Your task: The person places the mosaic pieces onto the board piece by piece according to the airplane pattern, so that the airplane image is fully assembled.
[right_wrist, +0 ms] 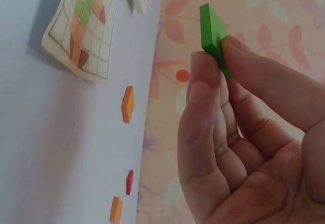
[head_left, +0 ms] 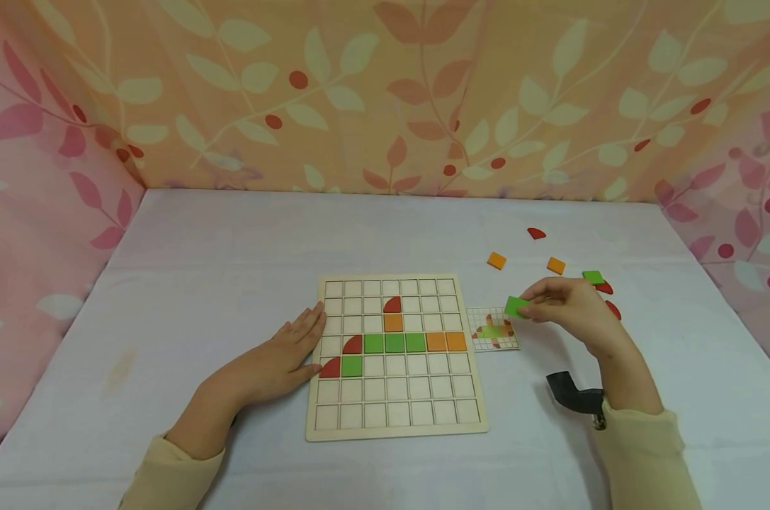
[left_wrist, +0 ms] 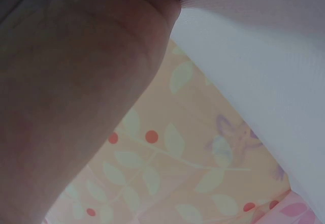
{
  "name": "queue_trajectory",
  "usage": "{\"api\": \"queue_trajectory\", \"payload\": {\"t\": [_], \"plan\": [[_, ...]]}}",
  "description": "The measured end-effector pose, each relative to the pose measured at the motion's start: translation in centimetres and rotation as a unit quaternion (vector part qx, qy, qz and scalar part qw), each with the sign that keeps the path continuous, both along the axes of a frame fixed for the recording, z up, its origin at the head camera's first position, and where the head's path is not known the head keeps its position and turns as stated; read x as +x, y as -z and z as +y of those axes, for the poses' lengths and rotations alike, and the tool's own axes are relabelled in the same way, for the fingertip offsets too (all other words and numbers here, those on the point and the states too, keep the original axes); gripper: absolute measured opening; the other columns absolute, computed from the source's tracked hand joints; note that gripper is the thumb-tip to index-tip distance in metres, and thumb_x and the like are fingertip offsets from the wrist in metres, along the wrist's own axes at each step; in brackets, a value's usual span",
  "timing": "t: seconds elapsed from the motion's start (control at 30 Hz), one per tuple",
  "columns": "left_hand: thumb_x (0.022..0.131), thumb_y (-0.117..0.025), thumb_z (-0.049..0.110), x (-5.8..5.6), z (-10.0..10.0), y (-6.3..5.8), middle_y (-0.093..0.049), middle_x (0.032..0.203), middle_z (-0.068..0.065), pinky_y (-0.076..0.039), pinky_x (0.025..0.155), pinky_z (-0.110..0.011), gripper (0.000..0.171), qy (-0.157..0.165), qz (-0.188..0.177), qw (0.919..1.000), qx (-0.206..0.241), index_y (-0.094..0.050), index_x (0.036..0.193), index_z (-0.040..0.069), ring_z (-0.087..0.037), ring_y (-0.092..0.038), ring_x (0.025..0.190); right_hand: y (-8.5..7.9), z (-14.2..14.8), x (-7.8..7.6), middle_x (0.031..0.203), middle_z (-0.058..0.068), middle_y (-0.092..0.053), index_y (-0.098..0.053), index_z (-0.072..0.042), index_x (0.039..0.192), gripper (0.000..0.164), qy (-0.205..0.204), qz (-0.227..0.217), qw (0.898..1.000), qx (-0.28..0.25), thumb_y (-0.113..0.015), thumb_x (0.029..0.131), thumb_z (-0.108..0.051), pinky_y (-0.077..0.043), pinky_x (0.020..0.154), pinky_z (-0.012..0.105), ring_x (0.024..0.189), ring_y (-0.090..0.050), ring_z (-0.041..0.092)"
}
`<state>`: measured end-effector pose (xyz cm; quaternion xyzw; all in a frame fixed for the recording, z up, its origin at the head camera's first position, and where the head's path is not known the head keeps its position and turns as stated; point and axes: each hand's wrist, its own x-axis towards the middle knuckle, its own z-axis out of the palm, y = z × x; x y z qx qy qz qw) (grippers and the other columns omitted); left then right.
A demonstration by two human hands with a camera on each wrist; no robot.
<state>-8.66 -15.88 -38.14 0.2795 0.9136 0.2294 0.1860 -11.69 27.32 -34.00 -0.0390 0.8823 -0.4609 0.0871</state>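
Between thumb and fingertips my right hand [head_left: 566, 308] pinches a green square tile [right_wrist: 213, 33], held up over the edge of a small pattern card [head_left: 480, 341]. My left hand [head_left: 282, 358] lies with straight fingers along the left edge of a wooden grid board [head_left: 397, 427], its fingertips at the rim. Red quarter-round, orange square and green square tiles fill part of the board, among them a row of green tiles [head_left: 394, 343] ending in orange tiles [head_left: 445, 341] at the right. The left wrist view shows mainly forearm, cloth and table.
Loose tiles lie beyond the right hand: an orange tile [head_left: 496, 261], another orange tile [head_left: 555, 265], a red quarter-round [head_left: 536, 233] and a green tile [head_left: 593, 277] overlapping a red piece. A black strap piece [head_left: 572, 394] juts from the right wrist. Patterned curtains border the white table [head_left: 244, 234].
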Motion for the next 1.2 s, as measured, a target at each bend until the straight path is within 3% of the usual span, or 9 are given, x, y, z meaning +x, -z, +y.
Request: {"api": "queue_trajectory", "payload": {"t": [0.8,1.2], "plan": [[0.096,-0.052,0.022,0.4,-0.2,-0.2,-0.001,0.157,-0.013,-0.013,0.113,-0.052,0.071,-0.009,-0.004,0.9999,-0.009,-0.011,0.149,-0.002,-0.032,-0.004,0.143,0.1,-4.2,0.5,0.078,0.008,-0.065,-0.066,0.003,0.096,0.020,-0.022,0.001,1.000,0.021,-0.072,0.083,-0.012,-0.051,0.067,0.028,0.072,-0.062,0.025],[0.097,-0.051,0.022,0.1,0.1,-0.1,0.001,0.157,-0.013,-0.012,0.113,-0.051,0.071,-0.004,-0.004,0.9999,-0.011,-0.010,0.149,-0.002,-0.032,-0.002,0.143,0.6,-6.2,0.7,0.076,0.010,-0.062,-0.065,0.004,0.093,0.020,-0.050,-0.030,0.998,-0.022,-0.074,0.080,-0.009,-0.051,0.059,0.028,0.063,-0.060,0.026]]}}
